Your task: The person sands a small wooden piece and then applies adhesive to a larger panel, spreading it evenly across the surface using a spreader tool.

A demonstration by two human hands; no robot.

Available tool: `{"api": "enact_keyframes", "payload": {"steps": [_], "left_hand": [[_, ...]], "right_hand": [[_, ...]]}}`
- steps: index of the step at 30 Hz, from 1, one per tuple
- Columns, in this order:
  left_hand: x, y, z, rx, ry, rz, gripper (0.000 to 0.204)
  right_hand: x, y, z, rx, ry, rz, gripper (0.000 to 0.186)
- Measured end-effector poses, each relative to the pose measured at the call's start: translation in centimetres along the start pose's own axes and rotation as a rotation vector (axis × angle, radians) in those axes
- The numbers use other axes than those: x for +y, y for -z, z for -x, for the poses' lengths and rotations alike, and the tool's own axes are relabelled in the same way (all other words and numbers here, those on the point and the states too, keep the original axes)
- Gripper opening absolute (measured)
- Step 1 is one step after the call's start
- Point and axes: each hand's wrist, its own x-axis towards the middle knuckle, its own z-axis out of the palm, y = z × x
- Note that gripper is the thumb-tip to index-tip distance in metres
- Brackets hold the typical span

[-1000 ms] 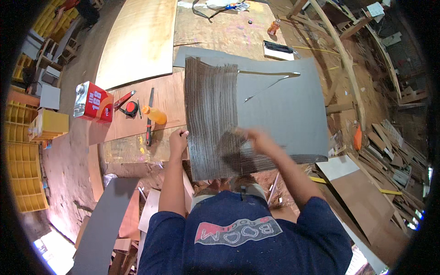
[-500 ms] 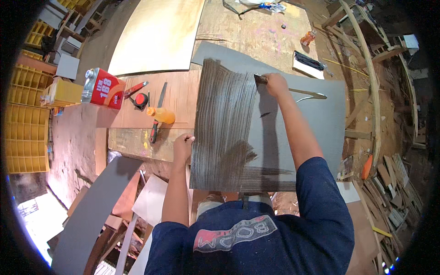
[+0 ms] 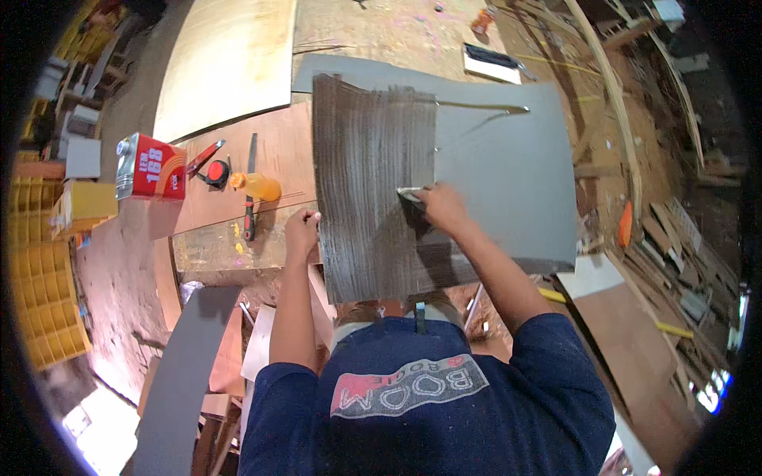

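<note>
The big grey sheet (image 3: 508, 174) lies flat on the wooden table (image 3: 357, 40), right in front of the person. Dark, streaky stuff covers its left part and runs along its near edge. A shiny wet line (image 3: 480, 106) crosses the far part.

The right hand (image 3: 444, 208) is closed around a small flat spreader (image 3: 409, 193), near the middle of the sheet. To the right of this hand, most of the sheet is plain grey. The left hand (image 3: 302, 232) is at the sheet's left edge with its fingers curled; I cannot tell if they pinch it. The near edge of the sheet sticks out past the table, close to the person's waist. The right edge sticks out too.

To the left, an orange bottle (image 3: 255, 187) lies by a tool with a red and black handle (image 3: 249, 226). Next come a red and black tape measure (image 3: 215, 173) and a red can (image 3: 151, 169) with big white writing. The dark blue shirt (image 3: 444, 436) has big letters on a patch.

A pale board (image 3: 230, 63) lies on the far left of the table. Yellow crates (image 3: 48, 285) stand at the left of the room, and wood scraps (image 3: 675, 246) pile up at the right.
</note>
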Motion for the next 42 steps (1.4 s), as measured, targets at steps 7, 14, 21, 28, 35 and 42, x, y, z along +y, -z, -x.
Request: {"api": "enact_keyframes", "payload": {"steps": [7, 14, 21, 28, 35, 42], "left_hand": [[-2.7, 0.2, -1.5, -0.041, -0.073, 0.098, 0.015], [0.9, 0.6, -0.6, -0.090, -0.025, 0.098, 0.015], [-3.1, 1.2, -1.5, -0.022, -0.041, 0.074, 0.014], [0.8, 0.1, -0.1, 0.008, 0.082, 0.102, 0.014], [-0.4, -0.8, -0.1, 0.185, -0.075, -0.186, 0.012], [-0.4, -0.3, -0.3, 0.051, 0.097, -0.066, 0.014]], "right_hand": [[-6.6, -2.6, 13.6, 0.025, 0.050, -0.054, 0.029], [-8.8, -1.6, 22.3, -0.458, -0.056, -0.039, 0.039], [0.4, 9.8, 3.9, -0.001, -0.201, -0.241, 0.044], [12.5, 9.2, -15.5, 0.212, -0.150, 0.034, 0.042], [13.4, 9.2, -18.9, 0.131, -0.088, 0.057, 0.025], [8.6, 6.3, -8.6, -0.061, -0.045, 0.119, 0.025]]}}
